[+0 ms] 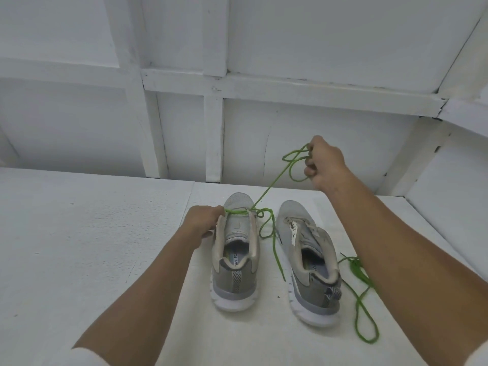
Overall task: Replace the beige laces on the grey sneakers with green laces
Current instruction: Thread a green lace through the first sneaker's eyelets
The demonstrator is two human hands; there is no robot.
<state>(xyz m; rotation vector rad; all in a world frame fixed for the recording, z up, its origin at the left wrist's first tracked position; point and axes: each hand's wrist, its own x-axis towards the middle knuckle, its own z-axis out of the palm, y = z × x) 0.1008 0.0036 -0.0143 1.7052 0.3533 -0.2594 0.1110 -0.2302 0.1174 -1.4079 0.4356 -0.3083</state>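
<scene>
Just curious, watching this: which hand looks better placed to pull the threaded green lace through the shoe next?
Probably the right hand: it grips the green lace, raised above the sneaker, while the left hand holds that sneaker at its front eyelets.

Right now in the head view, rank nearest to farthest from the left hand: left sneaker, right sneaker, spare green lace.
1. Left sneaker: held by the left hand.
2. Right sneaker: beside it, rightward.
3. Spare green lace: far right, past that sneaker.

I list: left grey sneaker (235,249), upright, green lace (272,186) threaded across its front eyelets; right grey sneaker (309,262) alongside, second green lace (361,299) loose beside it.
</scene>
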